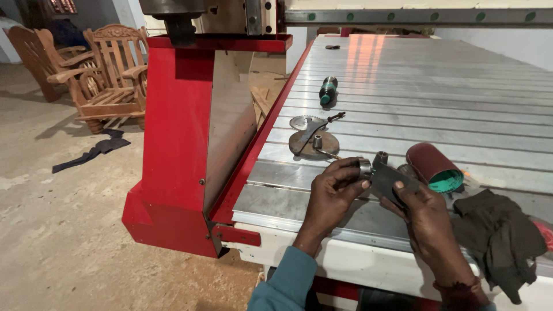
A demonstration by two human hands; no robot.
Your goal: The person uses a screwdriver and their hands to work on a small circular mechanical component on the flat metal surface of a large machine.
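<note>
My left hand (334,193) pinches a small silver metal collar (364,167) at the end of a dark flat metal tool (387,179). Across from it, my right hand (425,216) grips that tool from the right side. Both hands hover just above the near edge of a ribbed aluminium machine bed (438,98). A short dark socket (381,157) stands right behind the tool.
A roll of dark red abrasive paper with a green core (433,167) lies to the right, beside a dark rag (498,239). Round metal discs and a toothed blade (311,138), and a green-tipped cylinder (328,90), lie farther back. A red machine frame (175,144) and wooden chairs (98,75) stand left.
</note>
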